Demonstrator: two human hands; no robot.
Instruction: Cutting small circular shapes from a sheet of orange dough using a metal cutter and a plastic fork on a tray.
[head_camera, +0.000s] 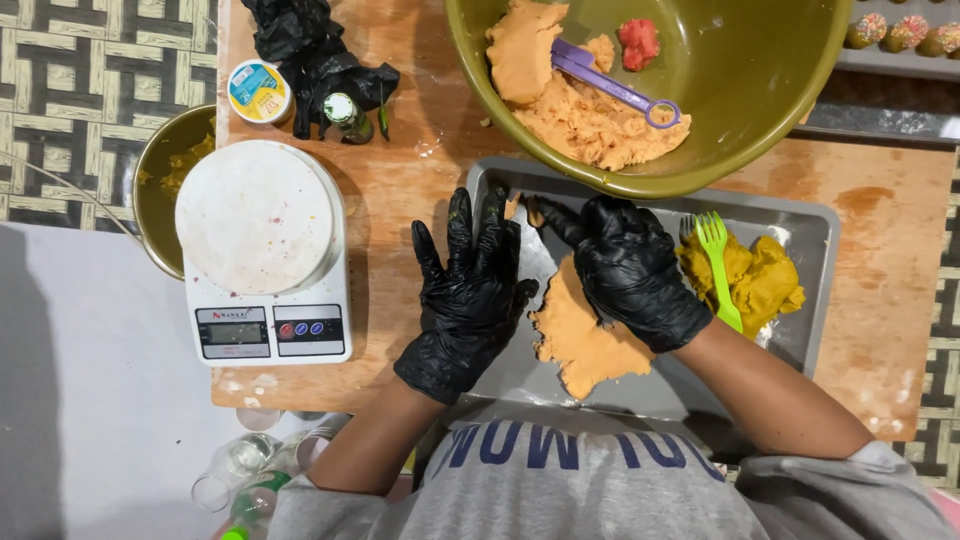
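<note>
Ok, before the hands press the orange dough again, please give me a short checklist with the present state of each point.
1. Orange dough lies on the metal tray: ok.
2. Right hand rests on the dough: ok.
3. Left hand gloved, flat at the tray's left edge: ok.
4. Green fork clear of the hands: ok.
5. Scale platform clean: not ok, smeared.
6. Dough thickness even: cannot tell.

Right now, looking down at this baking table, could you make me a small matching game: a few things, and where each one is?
Things:
1. purple scoop
2. green fork
3. kitchen scale
4. right hand

Places:
A. on the yellow dough
B. left of the metal tray
C. in the olive bowl
D. pressing the orange dough

Pairs: 1-C, 2-A, 3-B, 4-D
</note>
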